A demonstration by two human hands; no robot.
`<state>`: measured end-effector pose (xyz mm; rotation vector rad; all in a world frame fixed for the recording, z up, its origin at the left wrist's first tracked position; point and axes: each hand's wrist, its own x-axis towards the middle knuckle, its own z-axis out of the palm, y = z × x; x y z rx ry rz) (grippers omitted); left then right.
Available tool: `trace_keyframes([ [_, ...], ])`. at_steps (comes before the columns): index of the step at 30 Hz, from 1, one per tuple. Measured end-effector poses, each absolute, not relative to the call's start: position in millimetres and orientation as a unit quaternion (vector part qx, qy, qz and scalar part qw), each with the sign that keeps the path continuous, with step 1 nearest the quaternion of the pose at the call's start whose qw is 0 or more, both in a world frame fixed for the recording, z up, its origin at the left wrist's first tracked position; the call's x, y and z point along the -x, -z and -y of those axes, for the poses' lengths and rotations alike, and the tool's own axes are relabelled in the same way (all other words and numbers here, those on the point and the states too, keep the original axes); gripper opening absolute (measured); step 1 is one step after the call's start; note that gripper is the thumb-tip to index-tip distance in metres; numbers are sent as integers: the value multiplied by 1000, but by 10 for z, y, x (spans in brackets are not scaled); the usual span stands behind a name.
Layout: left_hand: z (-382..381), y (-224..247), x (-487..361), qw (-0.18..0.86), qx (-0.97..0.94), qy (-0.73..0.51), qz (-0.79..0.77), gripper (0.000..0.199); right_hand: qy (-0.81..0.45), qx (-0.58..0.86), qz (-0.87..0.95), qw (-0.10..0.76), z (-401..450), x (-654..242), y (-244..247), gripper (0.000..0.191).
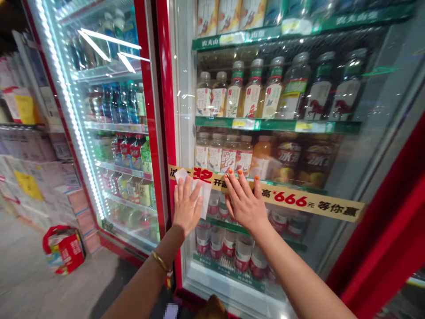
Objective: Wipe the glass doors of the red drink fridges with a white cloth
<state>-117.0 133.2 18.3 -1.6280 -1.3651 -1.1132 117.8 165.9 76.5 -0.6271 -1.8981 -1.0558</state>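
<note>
Lying flat, left grip (186,208) presses white tissue (206,195); right grip (245,201) splays over banner (290,198).

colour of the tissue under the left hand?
White; the tissue shows best in the head view, under the left hand.

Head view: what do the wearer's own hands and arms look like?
No gloves or sleeves visible. Left hand: gold-coloured bangle at the wrist; nail finish unclear. Right hand: orange polish on visible nails, no wristwear.
</note>
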Motion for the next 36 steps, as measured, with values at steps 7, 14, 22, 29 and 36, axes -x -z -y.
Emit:
trace_keyframes([
  [7, -1483, -633, 706, 370, 639, 442, 509, 83, 412, 236, 753, 455, -1691, -1193, -733, 83],
  [14, -1425, -436, 975, 380, 612, 443, 533, 87, 405, 213, 772, 441, -1643, -1244, -773, 72],
  [22, -1504, -885, 465, 402, 679, 412, 455, 95, 372, 173, 802, 434, -1403, -1756, -923, 64],
  [29, -1440, -831, 739, 408, 648, 414, 492, 95, 437, 231, 742, 453, -1569, -2522, -837, 84],
  [36, -1501, -928, 35, 448, 709, 363, 407, 91, 464, 237, 721, 458, -1672, -2582, -740, 83],
])
